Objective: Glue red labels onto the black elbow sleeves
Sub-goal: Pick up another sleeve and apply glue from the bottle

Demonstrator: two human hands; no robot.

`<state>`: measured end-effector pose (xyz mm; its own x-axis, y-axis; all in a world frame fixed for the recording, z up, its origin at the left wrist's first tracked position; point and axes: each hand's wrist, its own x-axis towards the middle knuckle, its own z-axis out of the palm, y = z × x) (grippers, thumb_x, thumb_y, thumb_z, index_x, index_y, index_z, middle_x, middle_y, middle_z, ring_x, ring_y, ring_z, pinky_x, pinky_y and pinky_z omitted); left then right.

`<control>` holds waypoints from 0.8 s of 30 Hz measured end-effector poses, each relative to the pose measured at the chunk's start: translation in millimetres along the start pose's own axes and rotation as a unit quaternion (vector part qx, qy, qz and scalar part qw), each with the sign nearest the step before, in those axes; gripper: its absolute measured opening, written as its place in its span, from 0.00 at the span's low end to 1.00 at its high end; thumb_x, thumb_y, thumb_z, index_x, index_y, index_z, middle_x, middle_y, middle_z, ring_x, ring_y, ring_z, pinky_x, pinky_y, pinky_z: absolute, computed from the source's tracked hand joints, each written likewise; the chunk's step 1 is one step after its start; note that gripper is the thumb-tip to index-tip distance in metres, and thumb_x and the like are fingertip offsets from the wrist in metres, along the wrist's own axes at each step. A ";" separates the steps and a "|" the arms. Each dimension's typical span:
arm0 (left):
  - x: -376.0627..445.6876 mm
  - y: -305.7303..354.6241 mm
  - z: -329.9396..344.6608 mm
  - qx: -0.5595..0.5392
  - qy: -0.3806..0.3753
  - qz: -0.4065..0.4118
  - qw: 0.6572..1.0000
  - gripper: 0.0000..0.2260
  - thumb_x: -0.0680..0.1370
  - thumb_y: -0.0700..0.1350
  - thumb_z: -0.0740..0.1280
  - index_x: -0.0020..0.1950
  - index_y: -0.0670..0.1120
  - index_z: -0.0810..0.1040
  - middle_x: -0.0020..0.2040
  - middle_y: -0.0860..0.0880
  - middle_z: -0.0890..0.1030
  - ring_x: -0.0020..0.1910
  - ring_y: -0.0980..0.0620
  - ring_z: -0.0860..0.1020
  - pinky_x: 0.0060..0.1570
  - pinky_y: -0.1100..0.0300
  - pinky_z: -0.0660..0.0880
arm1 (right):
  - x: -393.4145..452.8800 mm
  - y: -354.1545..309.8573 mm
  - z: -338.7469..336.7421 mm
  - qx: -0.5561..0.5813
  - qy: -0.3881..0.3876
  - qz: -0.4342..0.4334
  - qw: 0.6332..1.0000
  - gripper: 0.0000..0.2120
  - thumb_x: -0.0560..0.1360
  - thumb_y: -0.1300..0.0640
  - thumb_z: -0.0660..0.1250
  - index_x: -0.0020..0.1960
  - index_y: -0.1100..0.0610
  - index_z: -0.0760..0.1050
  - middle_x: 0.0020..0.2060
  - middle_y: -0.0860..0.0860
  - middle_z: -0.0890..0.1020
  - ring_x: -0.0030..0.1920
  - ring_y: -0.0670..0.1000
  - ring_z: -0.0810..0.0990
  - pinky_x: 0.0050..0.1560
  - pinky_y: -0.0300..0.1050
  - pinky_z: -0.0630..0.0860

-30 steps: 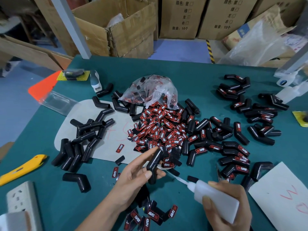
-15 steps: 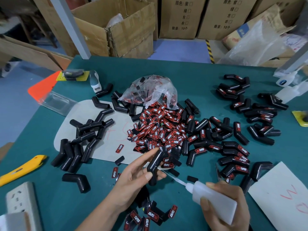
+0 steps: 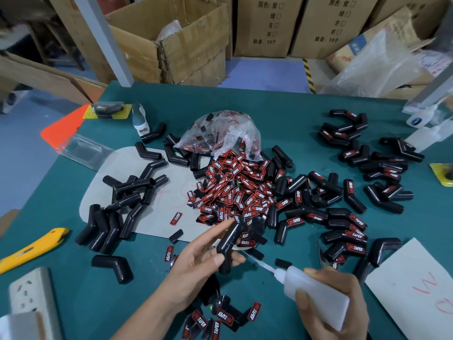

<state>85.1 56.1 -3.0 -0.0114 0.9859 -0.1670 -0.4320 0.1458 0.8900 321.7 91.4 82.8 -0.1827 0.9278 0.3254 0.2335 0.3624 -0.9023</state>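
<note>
My left hand (image 3: pixel 196 263) grips a bare black elbow sleeve (image 3: pixel 226 245) between thumb and fingers, its index finger stretched along it. Gripped in my right hand (image 3: pixel 335 307) is a white glue bottle (image 3: pixel 316 294) whose thin nozzle points at the sleeve's bend. A heap of red labels (image 3: pixel 235 192) lies mid-table below a clear plastic bag (image 3: pixel 220 133). Unlabelled sleeves (image 3: pixel 127 195) lie at the left on a grey sheet (image 3: pixel 98 192); labelled sleeves (image 3: pixel 348 224) spread to the right.
A yellow utility knife (image 3: pixel 31 249) and a white power strip (image 3: pixel 31 295) sit at the left front. A white card (image 3: pixel 416 285) lies at the right front. More glue bottles (image 3: pixel 424 128) stand at the far right. Cardboard boxes (image 3: pixel 171 40) stand behind the green table (image 3: pixel 282 106).
My right hand has brought the glue bottle's nozzle a little closer to the sleeve held in my left hand. The left hand stays almost still.
</note>
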 end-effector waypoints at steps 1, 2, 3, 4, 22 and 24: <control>0.2 0.3 0.6 -0.002 0.001 0.001 1.000 0.29 0.82 0.47 0.73 0.81 0.48 0.69 0.64 0.42 0.83 0.61 0.39 0.83 0.67 0.46 0.76 | 0.3 0.4 -0.4 -0.001 0.003 -0.003 1.000 0.13 0.77 0.31 0.69 0.57 0.35 0.77 0.38 0.44 0.78 0.28 0.45 0.74 0.23 0.40 0.68; 0.3 0.4 1.1 -0.003 0.002 0.001 1.000 0.29 0.81 0.47 0.74 0.81 0.49 0.69 0.63 0.41 0.83 0.61 0.39 0.83 0.67 0.47 0.76 | 0.6 0.7 -0.6 -0.001 0.007 -0.005 1.000 0.13 0.77 0.32 0.69 0.57 0.35 0.77 0.38 0.44 0.79 0.28 0.45 0.74 0.23 0.39 0.68; 0.1 0.7 1.2 -0.005 0.004 0.000 1.000 0.29 0.81 0.48 0.74 0.81 0.49 0.70 0.63 0.40 0.83 0.61 0.40 0.83 0.67 0.47 0.76 | 0.8 0.9 -0.5 0.001 0.009 -0.005 1.000 0.13 0.77 0.32 0.69 0.57 0.35 0.77 0.38 0.43 0.79 0.29 0.44 0.75 0.24 0.38 0.68; -0.1 0.8 1.4 -0.007 0.005 -0.001 1.000 0.29 0.81 0.48 0.75 0.81 0.49 0.70 0.62 0.39 0.83 0.61 0.40 0.83 0.66 0.47 0.76 | 0.5 1.4 -0.6 0.003 0.008 -0.005 1.000 0.13 0.77 0.32 0.69 0.57 0.35 0.77 0.39 0.43 0.79 0.29 0.44 0.75 0.25 0.37 0.68; 0.4 0.9 0.4 -0.012 -0.005 0.000 1.000 0.30 0.81 0.48 0.74 0.81 0.48 0.70 0.60 0.38 0.83 0.61 0.39 0.83 0.65 0.48 0.77 | -0.1 3.4 -1.7 -0.006 0.020 0.002 1.000 0.12 0.76 0.33 0.70 0.56 0.35 0.78 0.39 0.44 0.79 0.30 0.45 0.75 0.25 0.39 0.70; 0.4 0.7 0.0 -0.012 -0.007 0.000 1.000 0.29 0.81 0.48 0.74 0.81 0.48 0.69 0.60 0.36 0.83 0.61 0.39 0.83 0.65 0.49 0.77 | -1.3 4.0 -1.8 -0.018 0.012 -0.005 1.000 0.11 0.76 0.36 0.71 0.56 0.35 0.78 0.36 0.45 0.77 0.28 0.45 0.74 0.25 0.41 0.69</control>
<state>84.8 56.6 -2.4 0.0017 0.9870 -0.1606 -0.4542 0.1439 0.8792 324.7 91.8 79.4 -0.1619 0.9258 0.3415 0.2664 0.3742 -0.8882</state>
